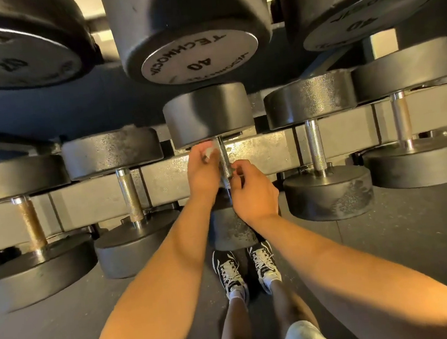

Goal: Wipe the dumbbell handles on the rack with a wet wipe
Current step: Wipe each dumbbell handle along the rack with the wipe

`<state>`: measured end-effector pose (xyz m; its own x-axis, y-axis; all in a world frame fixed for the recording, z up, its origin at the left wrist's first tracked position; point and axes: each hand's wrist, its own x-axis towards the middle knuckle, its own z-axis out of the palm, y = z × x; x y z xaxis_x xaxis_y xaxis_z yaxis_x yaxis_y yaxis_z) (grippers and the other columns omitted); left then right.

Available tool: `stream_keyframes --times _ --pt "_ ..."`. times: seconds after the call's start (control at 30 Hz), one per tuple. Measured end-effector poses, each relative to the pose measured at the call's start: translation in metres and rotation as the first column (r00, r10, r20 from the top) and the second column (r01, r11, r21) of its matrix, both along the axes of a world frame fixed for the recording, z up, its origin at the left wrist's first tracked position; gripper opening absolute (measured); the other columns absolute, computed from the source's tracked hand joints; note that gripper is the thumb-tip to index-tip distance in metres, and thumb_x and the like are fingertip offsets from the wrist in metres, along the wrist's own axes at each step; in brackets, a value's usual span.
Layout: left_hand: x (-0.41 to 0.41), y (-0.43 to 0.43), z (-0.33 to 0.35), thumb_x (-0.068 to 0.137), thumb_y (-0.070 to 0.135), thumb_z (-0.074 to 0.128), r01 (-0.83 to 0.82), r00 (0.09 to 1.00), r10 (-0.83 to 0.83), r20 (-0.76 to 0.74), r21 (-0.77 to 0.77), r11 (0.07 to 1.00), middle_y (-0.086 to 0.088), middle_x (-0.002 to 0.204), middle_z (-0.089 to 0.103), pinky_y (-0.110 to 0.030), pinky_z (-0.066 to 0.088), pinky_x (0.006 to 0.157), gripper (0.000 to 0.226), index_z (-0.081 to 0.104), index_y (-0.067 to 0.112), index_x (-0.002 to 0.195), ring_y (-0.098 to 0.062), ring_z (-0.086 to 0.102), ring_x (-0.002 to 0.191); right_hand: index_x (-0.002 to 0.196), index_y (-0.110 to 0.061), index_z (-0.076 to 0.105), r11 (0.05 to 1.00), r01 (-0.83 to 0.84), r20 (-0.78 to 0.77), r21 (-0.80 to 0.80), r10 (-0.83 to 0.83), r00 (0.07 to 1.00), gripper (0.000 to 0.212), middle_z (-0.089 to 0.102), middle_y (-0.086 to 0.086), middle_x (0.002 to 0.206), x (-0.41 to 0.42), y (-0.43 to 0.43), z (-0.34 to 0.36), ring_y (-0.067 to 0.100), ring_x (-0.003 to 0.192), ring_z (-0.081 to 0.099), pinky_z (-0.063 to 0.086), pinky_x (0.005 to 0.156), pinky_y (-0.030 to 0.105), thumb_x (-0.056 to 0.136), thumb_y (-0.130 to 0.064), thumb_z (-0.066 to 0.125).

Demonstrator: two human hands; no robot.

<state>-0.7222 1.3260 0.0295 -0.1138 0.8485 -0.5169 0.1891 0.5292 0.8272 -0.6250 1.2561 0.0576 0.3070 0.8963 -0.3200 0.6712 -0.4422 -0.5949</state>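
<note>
A black dumbbell (207, 114) lies on the lower shelf of the rack (163, 175), right in front of me. Its knurled steel handle (224, 161) shows between my two hands. My left hand (202, 171) is at the upper left side of the handle and holds a small crumpled white wet wipe (209, 152) against it. On the lower right of the handle, the fingers of my right hand (251, 191) curl round it. The dumbbell's near head (232, 231) is partly hidden behind my wrists.
More dumbbells sit on the same shelf: two to the left (130, 194) (31, 223), the far one with a rusty handle, and two to the right (315, 146) (401, 116). Large 40-marked dumbbells (192, 30) hang overhead on the upper shelf. My shoes (245, 271) stand on the dark rubber floor.
</note>
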Motion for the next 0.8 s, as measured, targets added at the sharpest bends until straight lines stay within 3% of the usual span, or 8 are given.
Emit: stream_keyframes --times 0.07,0.2,0.3,0.37,0.47,0.57,0.67,0.8 --pt "0.004 0.003 -0.004 0.101 0.031 0.056 0.027 1.000 -0.026 -0.012 0.020 0.999 -0.003 0.100 0.070 -0.035 0.053 0.081 0.014 0.066 0.021 0.101 -0.018 0.067 0.093 0.115 -0.033 0.054 1.000 0.000 -0.011 0.021 0.000 1.000 0.021 0.064 -0.007 0.107 0.000 -0.001 -0.002 0.020 0.091 0.062 0.051 0.075 0.040 0.097 -0.026 0.048" --pt "-0.003 -0.011 -0.003 0.103 0.030 0.053 0.104 0.992 -0.102 -0.081 0.017 0.994 -0.003 0.101 0.069 -0.034 0.053 0.082 0.011 0.057 0.037 0.095 -0.021 0.066 0.094 0.115 -0.027 0.059 1.000 0.026 -0.020 0.008 -0.026 0.999 0.021 0.063 -0.004 0.112 0.001 -0.001 -0.003 0.021 0.094 0.061 0.050 0.078 0.038 0.098 -0.023 0.048" --pt "-0.013 -0.028 -0.002 0.102 0.025 0.055 0.266 0.951 -0.272 -0.148 -0.056 0.962 0.002 0.100 0.067 -0.013 0.044 0.069 0.004 0.057 0.027 0.099 -0.014 0.062 0.086 0.113 -0.024 0.064 0.997 0.077 -0.064 0.012 -0.076 0.995 0.022 0.062 -0.004 0.117 0.002 -0.003 -0.004 0.020 0.096 0.060 0.046 0.076 0.033 0.099 -0.019 0.049" --pt "-0.018 -0.036 -0.003 0.099 0.013 0.061 0.355 0.912 -0.367 -0.181 -0.099 0.930 0.005 0.099 0.066 -0.009 0.041 0.068 0.012 0.059 0.024 0.093 -0.011 0.061 0.086 0.111 -0.021 0.067 0.994 0.107 -0.081 0.026 -0.105 0.991 0.022 0.061 -0.003 0.116 0.002 -0.003 -0.005 0.019 0.095 0.060 0.039 0.074 0.027 0.099 -0.016 0.050" --pt "-0.023 -0.039 -0.005 0.089 0.001 0.071 0.362 0.921 -0.383 -0.069 -0.204 0.909 -0.001 0.100 0.073 -0.026 0.053 0.091 0.028 0.067 0.027 0.081 -0.023 0.069 0.097 0.106 -0.017 0.070 0.987 0.153 -0.119 0.045 -0.147 0.982 0.020 0.061 -0.002 0.113 0.002 -0.004 -0.007 0.017 0.093 0.058 0.038 0.074 0.025 0.098 -0.014 0.052" --pt "-0.027 -0.041 -0.003 0.088 0.008 0.075 0.343 0.930 -0.365 -0.037 -0.262 0.902 -0.005 0.108 0.076 -0.032 0.053 0.100 0.016 0.076 0.024 0.091 -0.018 0.069 0.100 0.100 -0.015 0.071 0.979 0.197 -0.146 0.057 -0.187 0.971 0.018 0.060 -0.003 0.109 0.004 -0.003 -0.008 0.015 0.089 0.058 0.044 0.074 0.028 0.097 -0.013 0.054" --pt "-0.028 -0.043 0.000 0.092 0.020 0.069 0.359 0.925 -0.378 -0.036 -0.236 0.903 0.002 0.112 0.075 -0.026 0.049 0.099 0.016 0.079 0.022 0.106 -0.012 0.066 0.103 0.097 -0.016 0.071 0.975 0.211 -0.159 0.066 -0.199 0.967 0.017 0.057 -0.008 0.105 0.005 -0.003 -0.006 0.012 0.087 0.056 0.039 0.070 0.023 0.097 -0.013 0.055" --pt "-0.017 -0.034 0.008 0.095 0.033 0.060 0.455 0.856 -0.500 -0.133 -0.267 0.850 -0.004 0.105 0.076 -0.029 0.050 0.084 0.025 0.078 0.018 0.102 -0.020 0.066 0.094 0.096 -0.016 0.071 0.973 0.219 -0.180 0.068 -0.203 0.962 0.017 0.056 -0.010 0.104 0.006 -0.004 -0.006 0.010 0.089 0.054 0.038 0.071 0.021 0.097 -0.013 0.054"
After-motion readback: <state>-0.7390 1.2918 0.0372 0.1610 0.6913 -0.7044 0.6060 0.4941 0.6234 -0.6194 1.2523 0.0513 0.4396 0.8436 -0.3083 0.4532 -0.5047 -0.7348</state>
